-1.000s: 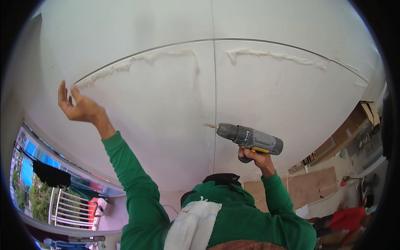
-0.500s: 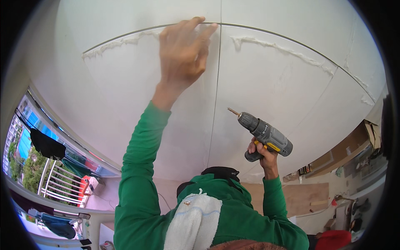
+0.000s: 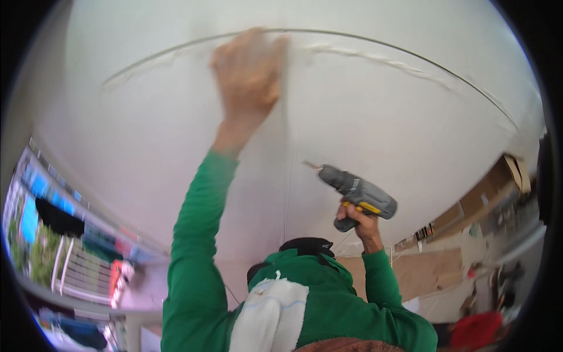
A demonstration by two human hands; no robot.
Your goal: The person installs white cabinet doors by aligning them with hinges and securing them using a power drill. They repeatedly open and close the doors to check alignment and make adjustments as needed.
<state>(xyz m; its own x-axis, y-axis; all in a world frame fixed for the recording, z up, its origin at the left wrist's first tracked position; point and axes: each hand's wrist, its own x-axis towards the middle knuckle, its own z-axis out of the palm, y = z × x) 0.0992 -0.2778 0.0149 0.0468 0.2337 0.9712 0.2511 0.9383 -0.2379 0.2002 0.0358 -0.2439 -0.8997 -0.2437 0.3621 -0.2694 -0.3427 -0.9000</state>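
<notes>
Via the head view, I am seeing the right hand [image 3: 359,218] grasping the grip of a drill [image 3: 366,196], fingers wrapping around it. The drill is sitting right of centre, in front of a pale panel [image 3: 375,111], its bit [image 3: 311,165] pointing up and left. I cannot tell whether the tip is touching the panel.

The left hand [image 3: 249,76] is reaching up to a dark seam [image 3: 352,34], its fingertips overlapping the line. Blur is hiding the fingers; I cannot tell whether they are released or pinching something, or making contact. A rough white ridge [image 3: 381,58] is running just below the seam, right of that hand.

Surroundings: a white towel [image 3: 272,311] is lying over the green top [image 3: 346,311]. A carton [image 3: 469,205] is standing at far right; a white railing [image 3: 82,273] is showing at lower left.
</notes>
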